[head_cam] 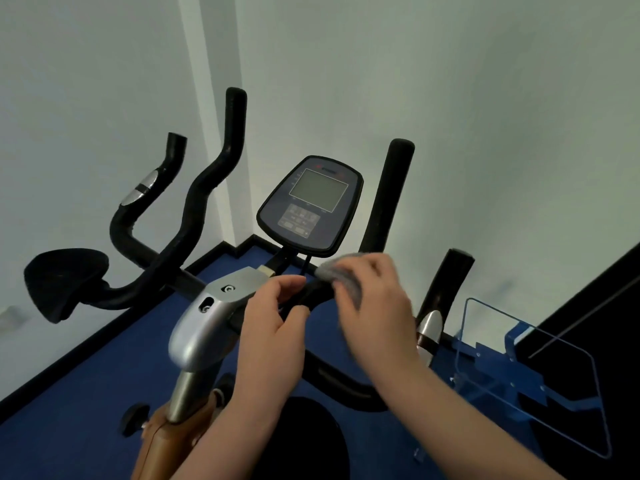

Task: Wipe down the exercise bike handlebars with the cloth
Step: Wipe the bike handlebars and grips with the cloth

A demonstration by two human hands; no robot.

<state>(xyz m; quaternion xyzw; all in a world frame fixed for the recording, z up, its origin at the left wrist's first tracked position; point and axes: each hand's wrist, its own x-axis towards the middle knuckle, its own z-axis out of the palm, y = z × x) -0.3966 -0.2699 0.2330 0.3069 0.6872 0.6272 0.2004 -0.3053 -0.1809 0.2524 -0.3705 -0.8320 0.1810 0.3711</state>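
The exercise bike's black foam handlebars [194,209] curve up on both sides of a silver clamp [221,296]. My left hand [273,323] grips the black bar just right of that clamp. Beside it, my right hand [377,306] presses a grey cloth [341,273] onto the same bar section; the hand looks motion-blurred and covers most of the cloth. Further right the bar rises as a tall upright grip [391,192] and a shorter grip [450,282] with a silver pulse sensor.
The console [311,206] with a grey screen stands just behind my hands. A black pad [64,282] sticks out at the left. A blue metal frame with a clear panel [533,368] stands at the right. White walls meet in a corner; the floor is blue.
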